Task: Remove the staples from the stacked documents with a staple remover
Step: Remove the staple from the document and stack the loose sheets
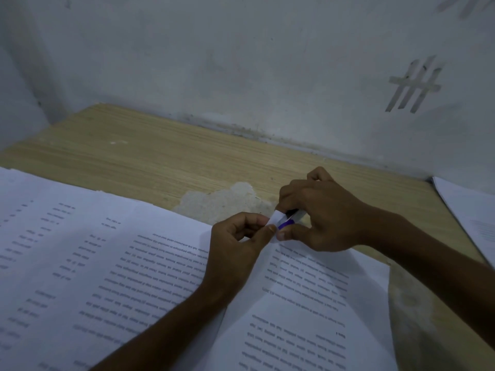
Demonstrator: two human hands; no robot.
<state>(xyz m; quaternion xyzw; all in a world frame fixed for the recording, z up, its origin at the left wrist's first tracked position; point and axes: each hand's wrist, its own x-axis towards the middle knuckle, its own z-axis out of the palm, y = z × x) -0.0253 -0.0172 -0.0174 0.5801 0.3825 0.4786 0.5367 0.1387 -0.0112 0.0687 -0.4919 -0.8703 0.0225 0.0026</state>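
Pinching the corner (276, 217), left hand (235, 238) steadies it; right hand (324, 218) grips remover (287, 224) at its 3 o'clock. Risk: skewed pull rips corner; staple hidden.

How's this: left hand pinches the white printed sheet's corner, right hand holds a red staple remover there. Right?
Wrong colour: the head view shows the staple remover in the right hand is purple, not red. The left hand does pinch the white printed sheet's corner.
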